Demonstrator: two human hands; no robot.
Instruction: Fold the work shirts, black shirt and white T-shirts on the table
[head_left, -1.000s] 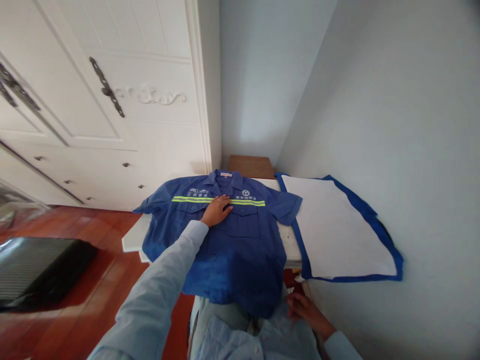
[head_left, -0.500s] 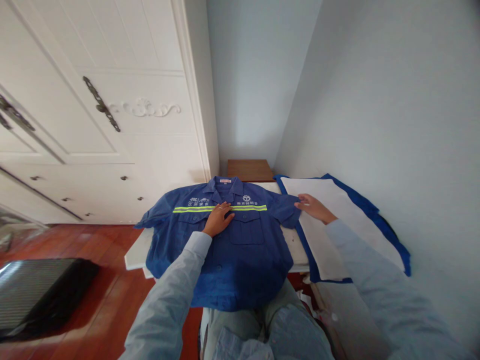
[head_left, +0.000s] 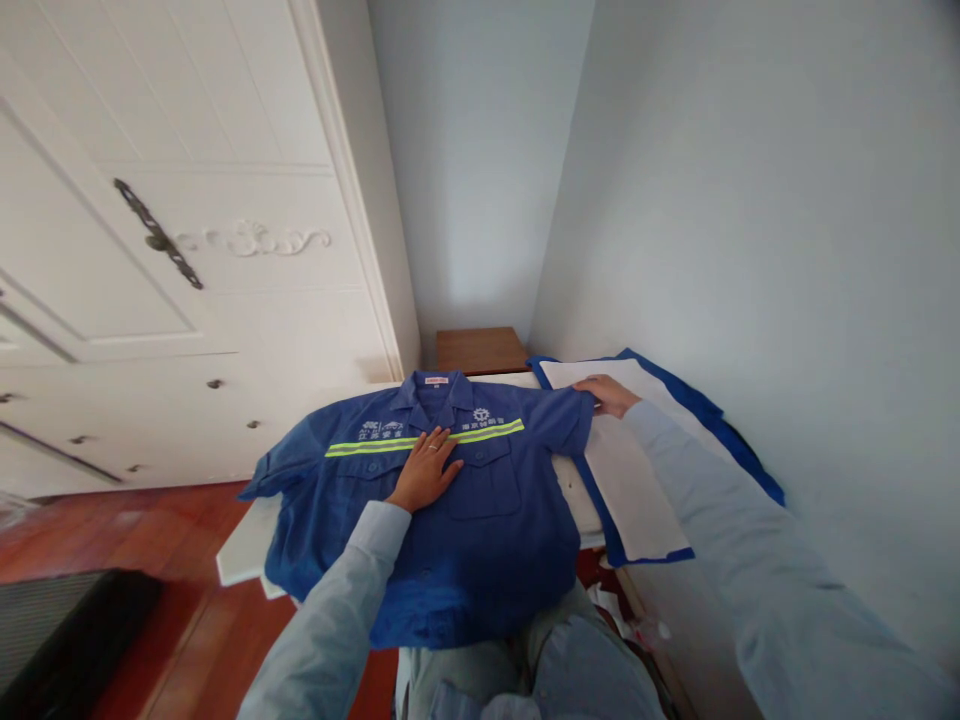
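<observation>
A blue short-sleeved work shirt (head_left: 480, 540) with a yellow-green reflective stripe lies spread, front up and collar away from me, over a white surface and toward my lap. My left hand (head_left: 427, 470) rests flat on its chest at the stripe, fingers spread, holding nothing. At the sleeve on the right, my right hand (head_left: 607, 394) pinches the cuff edge between thumb and fingers. Beyond that sleeve lies a white sheet (head_left: 637, 480) on top of blue cloth (head_left: 675, 395), partly hidden by my right forearm.
A white wardrobe (head_left: 285, 330) stands at the left and a grey wall on the right. Behind the shirt is a brown wooden box (head_left: 480, 350). A dark, ribbed-topped object (head_left: 112, 640) lies on the red wooden floor (head_left: 202, 560).
The view has shifted, so the scene sits a little further left and the shirt lower. The held sleeve is drawn out straighter. My left hand stays on the chest.
</observation>
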